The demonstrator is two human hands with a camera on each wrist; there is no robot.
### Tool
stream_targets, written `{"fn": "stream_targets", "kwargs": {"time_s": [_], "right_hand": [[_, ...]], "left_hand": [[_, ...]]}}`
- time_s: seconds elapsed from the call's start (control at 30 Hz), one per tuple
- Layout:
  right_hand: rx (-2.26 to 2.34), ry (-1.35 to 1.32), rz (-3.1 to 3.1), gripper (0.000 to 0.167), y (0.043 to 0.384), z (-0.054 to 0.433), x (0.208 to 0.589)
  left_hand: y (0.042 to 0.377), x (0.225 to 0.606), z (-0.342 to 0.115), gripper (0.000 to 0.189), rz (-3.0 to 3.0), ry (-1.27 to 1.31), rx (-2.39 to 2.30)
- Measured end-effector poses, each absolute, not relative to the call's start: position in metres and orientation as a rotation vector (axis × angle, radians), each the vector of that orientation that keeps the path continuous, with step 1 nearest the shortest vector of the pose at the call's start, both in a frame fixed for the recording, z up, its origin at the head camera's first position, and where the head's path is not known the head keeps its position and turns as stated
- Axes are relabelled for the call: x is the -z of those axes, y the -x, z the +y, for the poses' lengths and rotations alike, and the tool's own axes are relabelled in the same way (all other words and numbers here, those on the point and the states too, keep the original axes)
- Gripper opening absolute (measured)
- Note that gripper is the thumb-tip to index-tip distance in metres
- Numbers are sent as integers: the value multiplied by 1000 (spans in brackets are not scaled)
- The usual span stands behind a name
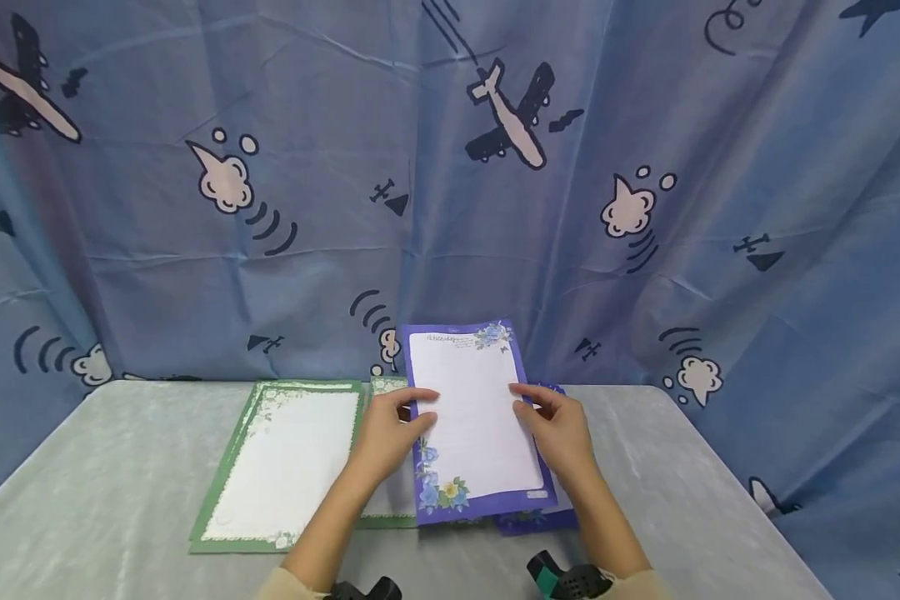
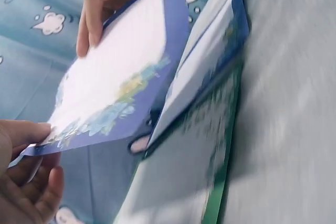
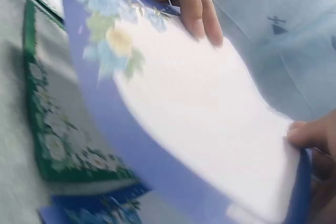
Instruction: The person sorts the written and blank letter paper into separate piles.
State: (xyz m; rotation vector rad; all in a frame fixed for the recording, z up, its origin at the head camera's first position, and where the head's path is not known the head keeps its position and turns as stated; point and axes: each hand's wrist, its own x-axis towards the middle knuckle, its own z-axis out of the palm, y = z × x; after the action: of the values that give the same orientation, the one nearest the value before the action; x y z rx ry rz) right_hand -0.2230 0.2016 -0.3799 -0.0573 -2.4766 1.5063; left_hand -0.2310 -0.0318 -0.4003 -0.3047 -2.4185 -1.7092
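Observation:
A sheet of stationery paper (image 1: 468,417) with a purple-blue border and printed blue and yellow flowers is held up above the table, slightly bent. My left hand (image 1: 390,429) pinches its left edge between thumb and fingers. On the opposite edge my right hand (image 1: 558,425) pinches it the same way, as the right wrist view also shows. Beneath it, mostly hidden, lies another purple-bordered sheet (image 1: 543,521). A green-bordered sheet (image 1: 393,508) with white flowers is partly covered by the raised paper.
To the left, overlapping green-bordered sheets (image 1: 285,467) lie on the pale cloth-covered table (image 1: 667,492). A blue curtain (image 1: 330,192) printed with airplanes hangs right behind the table's back edge. Both wrists carry dark devices (image 1: 570,579).

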Motion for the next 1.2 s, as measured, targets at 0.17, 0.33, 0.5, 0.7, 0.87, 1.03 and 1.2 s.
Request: {"fn": "stream_targets", "kwargs": {"time_s": [0.17,0.33,0.5,0.7,0.87,1.03,1.2], "right_hand": [[-1404,148,-2485,31,224,217,376],[-1350,219,-2497,33,222,231,376],[-1301,291,-2506,36,224,241,375],[-1261,326,-2527,36,227,253,375],[-1251,320,-2570,36,229,257,378],[-1182,325,-2624,36,232,261,385],[-1066,314,-2670,36,234,265,397]], "left_hand": [[231,394,-7,27,-2389,332,1766],[227,394,17,26,-2420,303,1730],[224,392,36,27,-2411,341,1704],[222,406,48,25,-2413,339,1724],[222,422,54,26,-2424,321,1713],[222,436,62,28,-2459,295,1641],[221,446,66,28,-2503,296,1570]]}}
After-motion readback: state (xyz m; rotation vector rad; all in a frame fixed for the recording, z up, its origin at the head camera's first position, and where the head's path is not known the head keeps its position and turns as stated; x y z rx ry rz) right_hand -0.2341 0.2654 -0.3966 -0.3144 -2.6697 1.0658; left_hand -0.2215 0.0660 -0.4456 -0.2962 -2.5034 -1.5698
